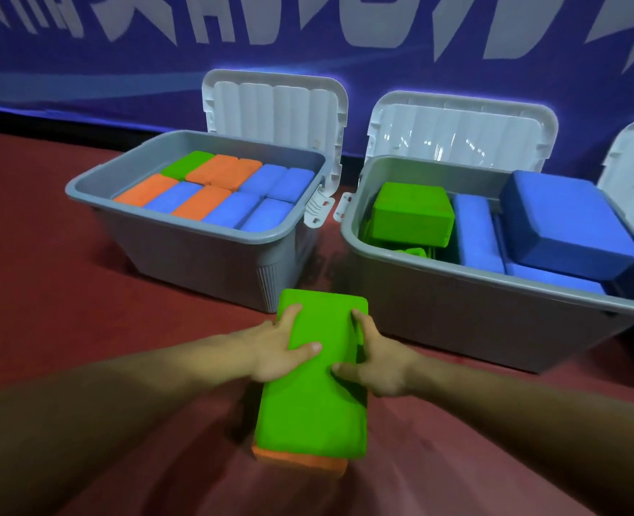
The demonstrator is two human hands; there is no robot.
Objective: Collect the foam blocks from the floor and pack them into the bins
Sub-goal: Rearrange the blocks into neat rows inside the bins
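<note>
— What does the block look like?
— The green foam block (315,370) is a long, flat-topped slab with rounded corners. It lies on an orange block (300,464), of which only the near edge shows.
— Where is it?
— Over the red floor (47,292), in front of the gap between the two bins. I cannot tell whether the stack touches the floor.
— And the hands?
— The left hand (278,348) grips its left long edge, thumb laid across the top. The right hand (373,363) grips the right edge, thumb also on top.
— Any room?
— The left bin (204,251) holds a level layer of blocks below its rim. In the right bin (457,307), a tilted green block (412,214) and a big blue block (568,221) sit high, near the rim. A narrow strip of floor runs between the bins.
</note>
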